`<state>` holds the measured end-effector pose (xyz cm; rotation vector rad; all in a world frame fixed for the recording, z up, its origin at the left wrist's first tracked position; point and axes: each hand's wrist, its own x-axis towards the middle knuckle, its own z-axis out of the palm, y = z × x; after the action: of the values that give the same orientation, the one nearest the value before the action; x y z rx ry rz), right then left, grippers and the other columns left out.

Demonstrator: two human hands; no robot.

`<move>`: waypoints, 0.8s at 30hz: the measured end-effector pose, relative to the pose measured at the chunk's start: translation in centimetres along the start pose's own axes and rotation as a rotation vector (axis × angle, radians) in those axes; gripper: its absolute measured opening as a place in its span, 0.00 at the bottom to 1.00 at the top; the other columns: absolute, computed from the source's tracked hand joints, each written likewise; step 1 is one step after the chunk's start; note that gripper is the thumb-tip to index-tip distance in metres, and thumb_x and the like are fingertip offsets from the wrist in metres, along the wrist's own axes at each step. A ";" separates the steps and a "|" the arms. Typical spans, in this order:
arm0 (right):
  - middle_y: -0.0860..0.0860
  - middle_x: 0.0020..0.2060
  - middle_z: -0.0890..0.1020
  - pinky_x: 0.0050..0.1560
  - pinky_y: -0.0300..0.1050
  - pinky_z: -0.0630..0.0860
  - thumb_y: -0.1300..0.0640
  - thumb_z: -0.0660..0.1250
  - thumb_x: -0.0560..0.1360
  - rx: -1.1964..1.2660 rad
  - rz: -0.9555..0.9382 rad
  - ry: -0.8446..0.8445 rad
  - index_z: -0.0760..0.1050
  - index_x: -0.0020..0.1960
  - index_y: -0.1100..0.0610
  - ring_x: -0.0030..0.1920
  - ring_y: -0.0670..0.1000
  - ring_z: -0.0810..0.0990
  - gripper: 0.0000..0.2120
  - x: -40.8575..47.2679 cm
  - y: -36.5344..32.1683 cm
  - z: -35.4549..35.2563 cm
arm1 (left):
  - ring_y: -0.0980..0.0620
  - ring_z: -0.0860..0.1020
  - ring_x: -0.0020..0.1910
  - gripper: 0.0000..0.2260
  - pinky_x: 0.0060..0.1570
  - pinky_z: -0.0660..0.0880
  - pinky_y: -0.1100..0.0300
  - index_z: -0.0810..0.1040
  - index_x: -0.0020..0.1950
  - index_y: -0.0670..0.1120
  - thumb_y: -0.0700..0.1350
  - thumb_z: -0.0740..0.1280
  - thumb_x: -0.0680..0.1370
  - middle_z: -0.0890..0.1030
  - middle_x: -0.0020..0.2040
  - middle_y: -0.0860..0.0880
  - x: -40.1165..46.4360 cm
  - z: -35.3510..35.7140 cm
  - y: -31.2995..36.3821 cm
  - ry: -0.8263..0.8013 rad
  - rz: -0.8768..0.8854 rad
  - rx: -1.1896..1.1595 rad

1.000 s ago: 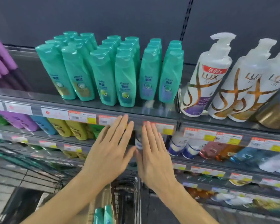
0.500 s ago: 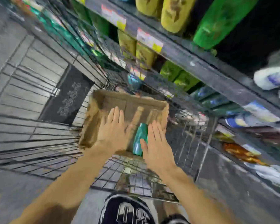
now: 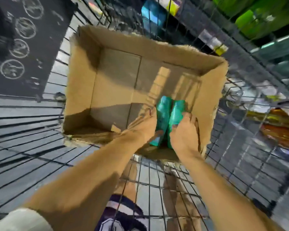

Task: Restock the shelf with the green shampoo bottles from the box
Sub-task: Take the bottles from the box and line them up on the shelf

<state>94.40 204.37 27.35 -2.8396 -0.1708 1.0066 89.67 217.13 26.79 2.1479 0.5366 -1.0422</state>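
Bottles: two green shampoo bottles [image 3: 168, 117] sit side by side, touching, in the near right corner of the box. Looks like these are the last ones, the rest of the box floor is bare.

Left hand: the left hand [image 3: 143, 126] is pressed against the outer side of the left bottle, fingers curled down around it. Seems to be gripping it, though the frame is blurry so I can't swear the fingers are fully closed.

Right hand: the right hand [image 3: 184, 130] mirrors it on the right bottle, fingers wrapped over its far side. My read is one bottle per hand, so both come out in a single trip.

Box: the cardboard box [image 3: 83, 84] is open at the top with ragged torn edges, so nothing blocks a straight lift up.

Cart: the box sits in a wire cart [image 3: 240, 144], parked just beside the shelves, which keeps the carry short.

Shelves: lower shelves [image 3: 272, 52] with other products run along the upper right. The row the bottles belong in isn't in view.

Stage: I'd guess nearly done, just this pair left to shelve.
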 end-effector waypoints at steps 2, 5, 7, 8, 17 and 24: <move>0.60 0.57 0.77 0.61 0.55 0.69 0.63 0.65 0.72 0.029 0.005 -0.033 0.60 0.70 0.57 0.60 0.62 0.73 0.28 0.2 -0.1 0.1 | 0.38 0.69 0.67 0.39 0.62 0.69 0.51 0.49 0.77 0.40 0.49 0.69 0.76 0.63 0.74 0.38 0.0 0.2 0.1 0.024 -0.017 -0.097; 0.61 0.57 0.77 0.59 0.55 0.72 0.59 0.66 0.74 0.114 0.054 -0.051 0.59 0.71 0.55 0.58 0.63 0.75 0.29 0.8 -0.7 0.2 | 0.39 0.72 0.64 0.38 0.59 0.71 0.50 0.55 0.75 0.43 0.50 0.72 0.73 0.69 0.69 0.40 -0.1 -0.6 -0.2 0.077 -0.049 -0.185; 0.60 0.55 0.78 0.50 0.52 0.76 0.58 0.66 0.75 0.197 0.109 -0.087 0.57 0.73 0.53 0.53 0.62 0.78 0.30 1.2 -1.0 0.2 | 0.40 0.74 0.61 0.39 0.57 0.73 0.50 0.55 0.75 0.44 0.50 0.74 0.71 0.71 0.66 0.42 -0.3 -1.1 -0.3 0.082 -0.085 -0.185; 0.59 0.54 0.78 0.47 0.51 0.74 0.58 0.67 0.75 0.230 0.129 -0.102 0.57 0.72 0.52 0.51 0.60 0.78 0.30 1.3 -1.0 0.2 | 0.40 0.74 0.61 0.39 0.57 0.74 0.50 0.56 0.74 0.45 0.50 0.74 0.71 0.72 0.65 0.42 -0.3 -1.2 -0.3 0.081 -0.102 -0.185; 0.51 0.56 0.80 0.50 0.43 0.70 0.53 0.70 0.73 0.435 -0.008 -0.127 0.61 0.67 0.46 0.56 0.56 0.79 0.27 0.6 -1.0 -1.5 | 0.38 0.76 0.59 0.31 0.54 0.74 0.50 0.63 0.64 0.44 0.47 0.75 0.68 0.77 0.61 0.41 -1.8 -2.0 -0.2 0.217 -0.210 -0.270; 0.43 0.53 0.78 0.52 0.49 0.76 0.51 0.71 0.72 0.646 -0.324 0.080 0.61 0.67 0.41 0.54 0.49 0.79 0.29 -3.6 -3.7 -13.4 | 0.43 0.80 0.52 0.25 0.43 0.75 0.53 0.62 0.55 0.51 0.45 0.75 0.67 0.79 0.50 0.49 -9.1 -9.8 3.3 0.513 -0.072 -0.390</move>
<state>99.80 206.42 40.47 -2.1719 -0.2374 0.7109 91.36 221.34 39.78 2.0373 0.9729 -0.3615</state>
